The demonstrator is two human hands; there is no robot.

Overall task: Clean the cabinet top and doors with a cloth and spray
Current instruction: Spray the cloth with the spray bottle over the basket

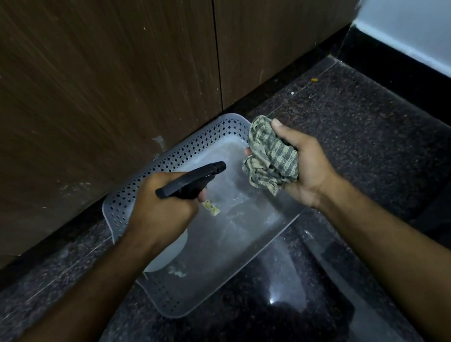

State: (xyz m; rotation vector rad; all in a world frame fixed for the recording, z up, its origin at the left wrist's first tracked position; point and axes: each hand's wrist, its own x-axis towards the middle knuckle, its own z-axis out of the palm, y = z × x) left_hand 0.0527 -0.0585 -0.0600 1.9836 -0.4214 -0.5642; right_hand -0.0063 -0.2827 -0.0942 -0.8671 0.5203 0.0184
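Cabinet doors [82,83]: two brown wood-grain panels filled the upper left and centre, meeting at a vertical seam, pale specks and a smear low down near the floor. Spray bottle [191,183] was held in the left hand [159,207], fingers curled round the black trigger head, nozzle pointing right toward the cloth rather than at the doors; pale bottle body hung below the wrist. Beneath both hands sat a grey perforated tray [134,196] on the dark speckled floor [359,133], pushed against the door base. Cloth [270,155], striped and bunched, was gripped in the right hand [305,164], thumb up. Judgement: step appeared to be wetting the cloth. A light mist on one face, then wiping along the grain and working the low smear, should avoid drips.
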